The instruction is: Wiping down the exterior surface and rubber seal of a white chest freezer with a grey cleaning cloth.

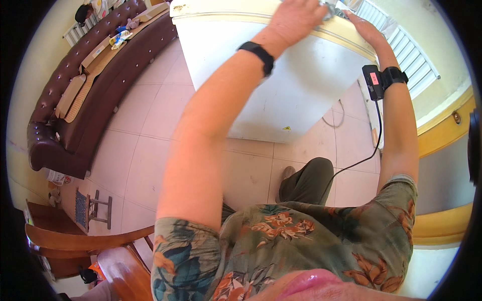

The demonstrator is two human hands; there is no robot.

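A white chest freezer (241, 75) with a yellowed cream lid (226, 11) stands before me. My left hand (297, 19) is over the lid's front edge, its fingers on a crumpled grey cloth (330, 11). Part of that hand is cut off by the top of the picture. Farther right, my right hand (365, 30) lies along the lid's right side, thumb towards the cloth. Its other fingers are mostly hidden. A black band (260, 56) circles my left wrist. The right wrist carries a black strapped device (373, 82) with a cable running down to my body.
A brown tufted sofa (75, 101) holding flattened cardboard (84, 90) runs along the left. A small folding stool (94, 210) and a wooden chair (124, 267) are at lower left. A white radiator (410, 56) and a wooden door (444, 128) stand right. A loose cable (340, 116) lies on the tiles.
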